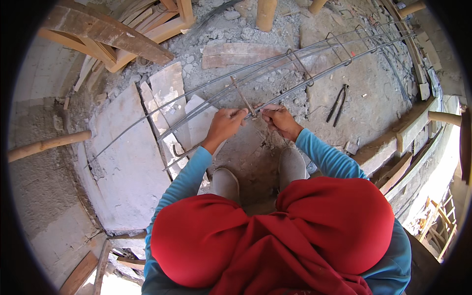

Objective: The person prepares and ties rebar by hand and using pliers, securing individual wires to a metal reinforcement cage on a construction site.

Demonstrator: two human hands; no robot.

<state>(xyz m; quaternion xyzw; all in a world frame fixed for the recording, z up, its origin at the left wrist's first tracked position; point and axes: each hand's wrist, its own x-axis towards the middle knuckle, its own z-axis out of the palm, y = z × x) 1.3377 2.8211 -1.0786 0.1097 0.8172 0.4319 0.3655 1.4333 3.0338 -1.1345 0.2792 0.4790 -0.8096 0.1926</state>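
A long reinforcing-bar cage (pixel 273 62) runs diagonally before me, lower left to upper right. My left hand (pixel 225 125) pinches the near steel bar (pixel 250 115) beside a rusty stirrup (pixel 241 95) that stands across the bars. Just right of that stirrup, the fingers of my right hand (pixel 279 120) are curled at the same bar; whether they grip something thin, such as tie wire, is too small to tell. Farther along the cage sit more stirrups (pixel 300 66). A pair of end-cutting nippers (pixel 337 105) lies on the ground to the right of my right hand.
Pale boards (pixel 125 162) lie at left, with a hooked bar (pixel 180 158) near my left forearm. A wooden plank (pixel 243 54) rests amid rubble beyond the cage. Upright wooden posts (pixel 266 14) stand ahead. Timber frames (pixel 147 33) lean at upper left; a timber edge (pixel 383 147) borders the right.
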